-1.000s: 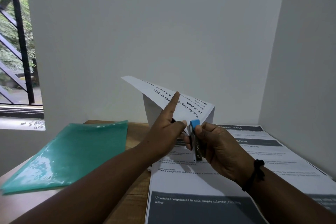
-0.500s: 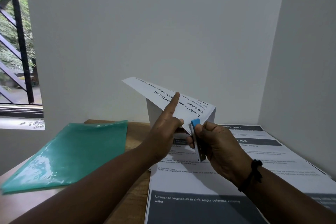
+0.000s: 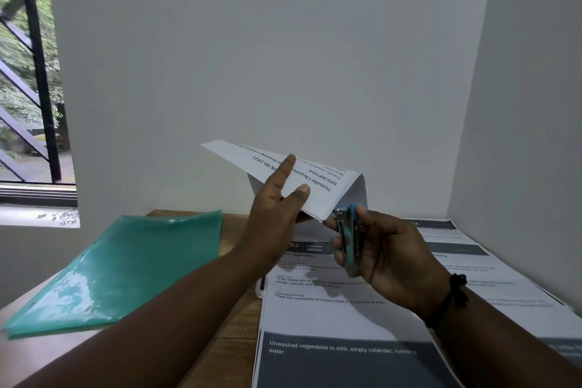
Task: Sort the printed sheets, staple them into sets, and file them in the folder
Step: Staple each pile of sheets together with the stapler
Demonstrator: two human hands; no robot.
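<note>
My left hand (image 3: pixel 277 214) pinches a set of white printed sheets (image 3: pixel 315 189) near its lower corner, thumb on top and index finger stretched along the page; the set is held up above the table and bends downward on its far side. My right hand (image 3: pixel 387 249) grips a small metal stapler with a blue tip (image 3: pixel 348 239), its mouth at the corner of the held sheets. A green plastic folder (image 3: pixel 126 268) lies flat on the left of the wooden table (image 3: pixel 233 334).
More printed sheets (image 3: pixel 346 309) with dark header bands lie spread over the right side of the table, under my hands and out toward the right wall. White walls close in at the back and right. A barred window is at far left.
My right hand has turned, so the stapler's metal side now faces me, and it has shifted slightly right. My left thumb has slid up onto the top of the sheets.
</note>
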